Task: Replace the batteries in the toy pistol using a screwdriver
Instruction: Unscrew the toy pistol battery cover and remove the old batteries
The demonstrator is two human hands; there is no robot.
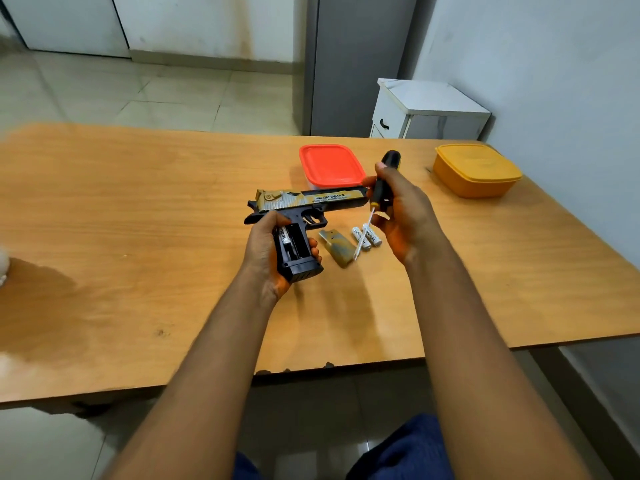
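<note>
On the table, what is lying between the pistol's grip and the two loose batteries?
In the head view, the removed battery cover lies on the table between the toy pistol grip and the two batteries.

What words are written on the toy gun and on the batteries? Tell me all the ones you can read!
"DESERT EAGLE" on the slide of the toy pistol.
A smaller line beneath it on the slide: too small to read.
Lettering ending in "right" on the batteries on the table: only partly readable.
"right" on the battery in the grip: the rest is hidden.
Nothing readable on the screwdriver.
</note>
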